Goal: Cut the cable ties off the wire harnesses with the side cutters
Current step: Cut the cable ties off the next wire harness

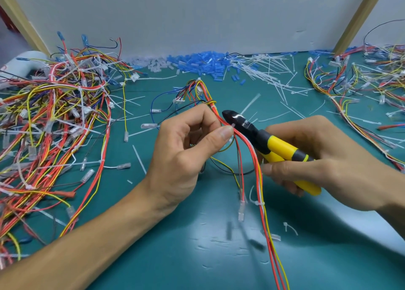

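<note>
Two hands, centre frame: left hand [186, 145] grip pinches wire harness [254, 157] at cable tie [232, 125]; right hand [324, 158] grip clamps side cutters [278, 146] beside it.

readable text: none | side cutters [269, 143] handles: no legible marking, perhaps lost to blur

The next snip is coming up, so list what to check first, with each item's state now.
1. Left hand pinches the harness beside the cable tie: ok.
2. Right hand grips the side cutters by the yellow handles: ok.
3. Blades on the tie, not a wire: cannot tell; the black head lies against red wires.
4. Left thumb away from the head: not ok, it looks very close.
5. Next tie found: ok, a white one lower on the bundle.
</note>
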Motion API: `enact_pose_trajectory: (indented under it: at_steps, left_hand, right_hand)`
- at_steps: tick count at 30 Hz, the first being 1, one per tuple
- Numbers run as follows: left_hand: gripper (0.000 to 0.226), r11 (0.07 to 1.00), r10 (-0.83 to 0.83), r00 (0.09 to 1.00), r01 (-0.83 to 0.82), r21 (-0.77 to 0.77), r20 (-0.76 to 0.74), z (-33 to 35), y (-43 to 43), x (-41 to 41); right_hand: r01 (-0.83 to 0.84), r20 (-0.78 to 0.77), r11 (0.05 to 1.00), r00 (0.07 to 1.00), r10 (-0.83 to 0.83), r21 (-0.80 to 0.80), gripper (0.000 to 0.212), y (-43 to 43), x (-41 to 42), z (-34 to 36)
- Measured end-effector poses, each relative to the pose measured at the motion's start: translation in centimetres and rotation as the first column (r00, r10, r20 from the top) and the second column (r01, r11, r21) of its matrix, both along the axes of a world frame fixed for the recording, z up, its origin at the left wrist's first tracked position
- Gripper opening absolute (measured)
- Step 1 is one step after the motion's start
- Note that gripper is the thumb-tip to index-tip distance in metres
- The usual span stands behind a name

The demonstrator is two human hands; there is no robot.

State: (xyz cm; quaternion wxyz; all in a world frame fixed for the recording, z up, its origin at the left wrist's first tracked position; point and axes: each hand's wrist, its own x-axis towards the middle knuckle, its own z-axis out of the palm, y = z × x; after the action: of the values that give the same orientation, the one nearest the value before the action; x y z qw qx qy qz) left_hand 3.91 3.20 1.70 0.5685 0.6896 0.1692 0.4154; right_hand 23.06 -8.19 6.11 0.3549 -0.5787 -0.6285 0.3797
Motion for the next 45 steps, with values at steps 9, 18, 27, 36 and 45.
enact_pose_trajectory:
  at_steps: [9, 18, 27, 36, 45]
  left_hand:
    - [0.029, 1.000, -0.002, 1.000, 0.002, 0.005, -0.006, 0.03, -0.04, 0.04]
    - [0.029, 0.999, 0.011, 1.000, -0.011, -0.031, -0.007, -0.01, 0.09, 0.13]
    - [0.029, 0.999, 0.009, 1.000, -0.009, -0.032, -0.014, 0.12, 0.00, 0.17]
    - [0.029, 0.999, 0.003, 1.000, -0.004, -0.037, -0.009, -0.05, 0.05, 0.20]
    - [0.028, 0.999, 0.000, 1.000, 0.000, -0.035, -0.014, 0.06, 0.00, 0.18]
  right_hand:
    - [0.013, 0.008, 1.000, 1.000, -0.013, -0.027, 0.007, -0.01, 0.33, 0.00]
    - [0.007, 0.058, 1.000, 0.998, -0.005, -0.023, 0.018, 0.07, 0.33, -0.15]
    - [0.026, 0.031, 0.999, 0.999, -0.024, -0.038, 0.006, 0.16, 0.45, -0.32]
    - [0.028, 0.018, 0.998, 0.999, -0.027, -0.060, 0.011, 0.14, 0.31, -0.43]
    - [0.004, 0.092, 0.998, 0.996, 0.001, -0.055, 0.012, 0.21, 0.80, -0.23]
